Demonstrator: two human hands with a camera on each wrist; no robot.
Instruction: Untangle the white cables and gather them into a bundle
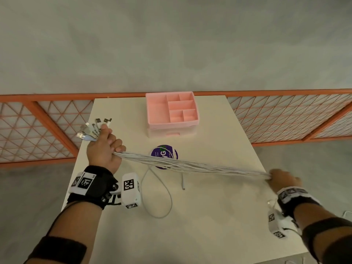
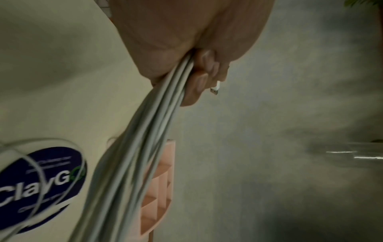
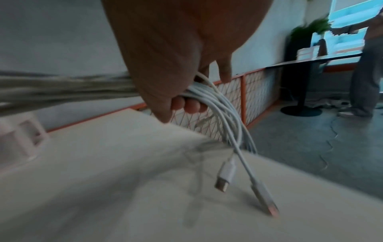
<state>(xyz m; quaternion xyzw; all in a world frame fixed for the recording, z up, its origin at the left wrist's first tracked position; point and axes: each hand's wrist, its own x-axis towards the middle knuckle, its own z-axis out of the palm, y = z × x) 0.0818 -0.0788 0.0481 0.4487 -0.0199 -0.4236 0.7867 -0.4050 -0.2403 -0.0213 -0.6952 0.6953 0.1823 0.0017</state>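
Note:
Several white cables [image 1: 190,165] stretch taut in a bundle above the table between my two hands. My left hand [image 1: 106,147] grips one end in a fist at the table's left side, with the USB plugs [image 1: 93,128] fanning out past it. My right hand [image 1: 282,180] grips the other end near the table's right edge. In the right wrist view the cables [image 3: 219,104] curl out below my fingers [image 3: 190,105] and small plugs [image 3: 225,178] dangle over the table. The left wrist view shows the cables [image 2: 145,139] leaving my fist. One loose white cable [image 1: 162,195] lies looped on the table.
A pink compartment organizer [image 1: 171,111] stands at the back of the white table [image 1: 209,216]. A round purple sticker [image 1: 164,156] lies mid-table under the cables. An orange mesh railing [image 1: 285,115] runs behind. A person [image 3: 364,65] stands far off to the right.

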